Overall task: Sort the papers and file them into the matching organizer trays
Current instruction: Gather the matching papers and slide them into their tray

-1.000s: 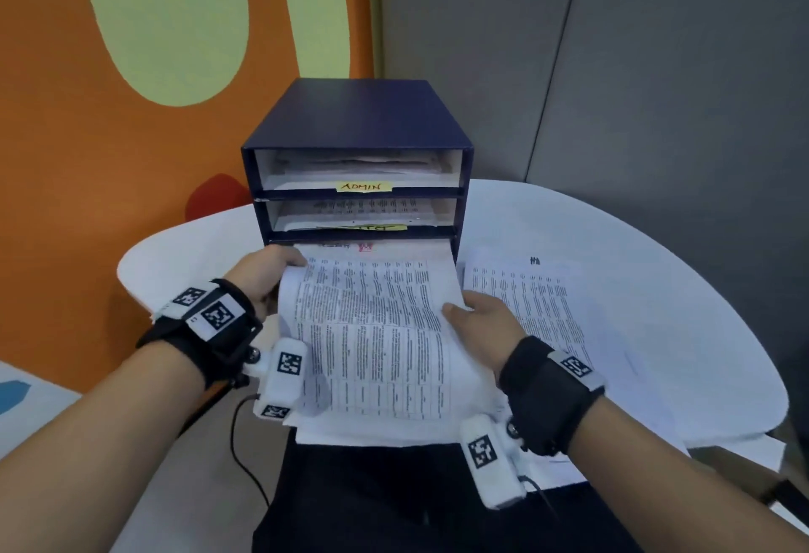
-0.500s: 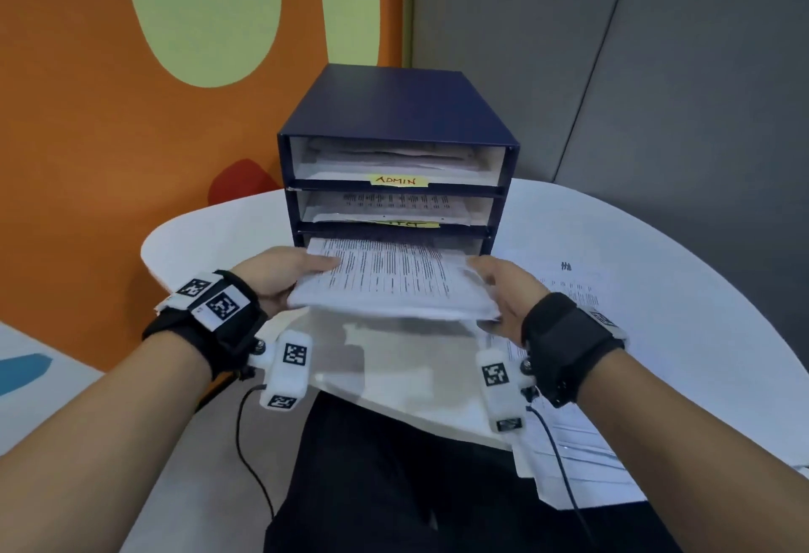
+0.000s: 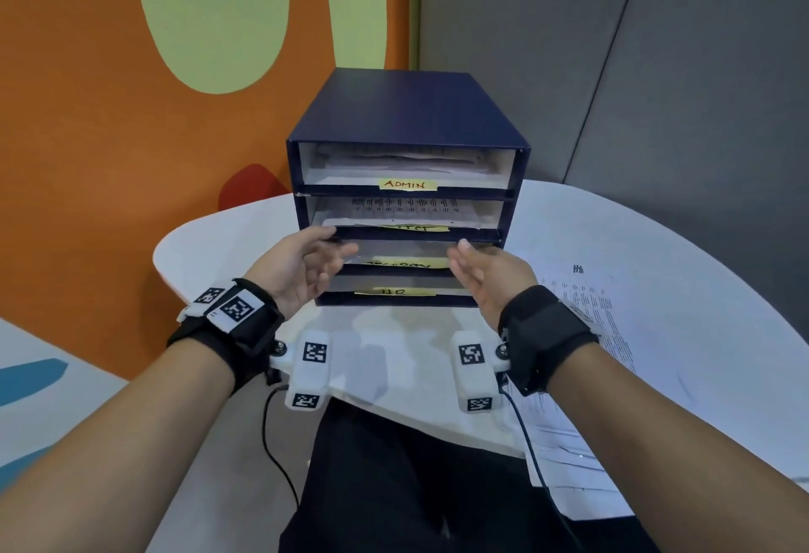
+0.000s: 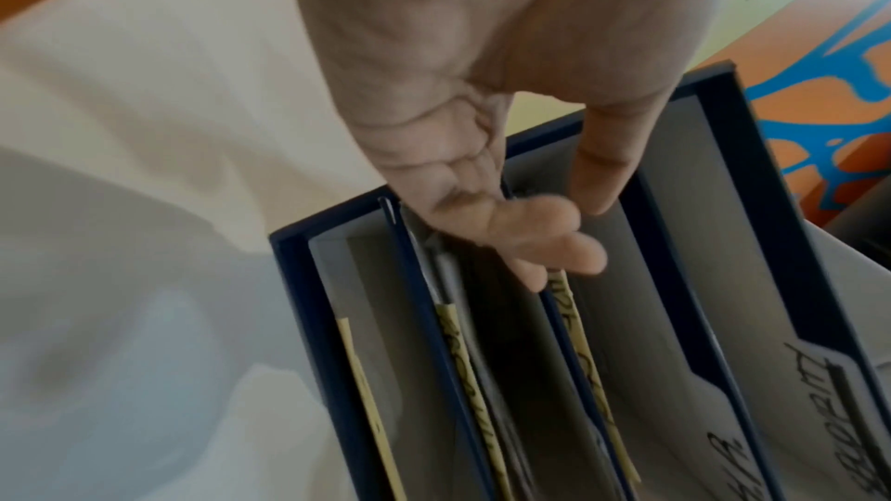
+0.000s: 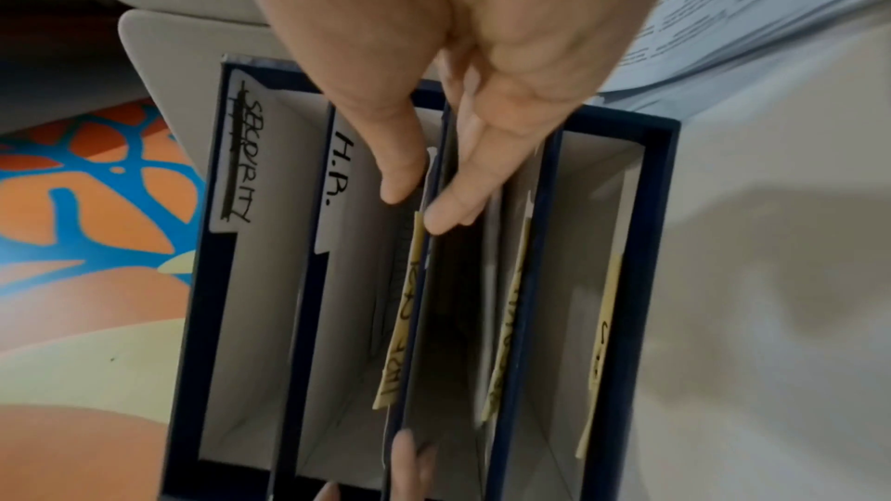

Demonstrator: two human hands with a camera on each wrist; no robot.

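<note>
Both hands, left hand [image 3: 306, 265] and right hand [image 3: 483, 274], fingers spread and empty, hover at the organizer's [image 3: 407, 114] third tray; next, seemingly, another sheet from the paper stack [image 3: 586, 333] on the desk [image 3: 656, 254].

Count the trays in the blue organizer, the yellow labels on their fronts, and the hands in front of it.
Trays: 4
Yellow labels: 4
Hands: 2
Total: 10
</note>
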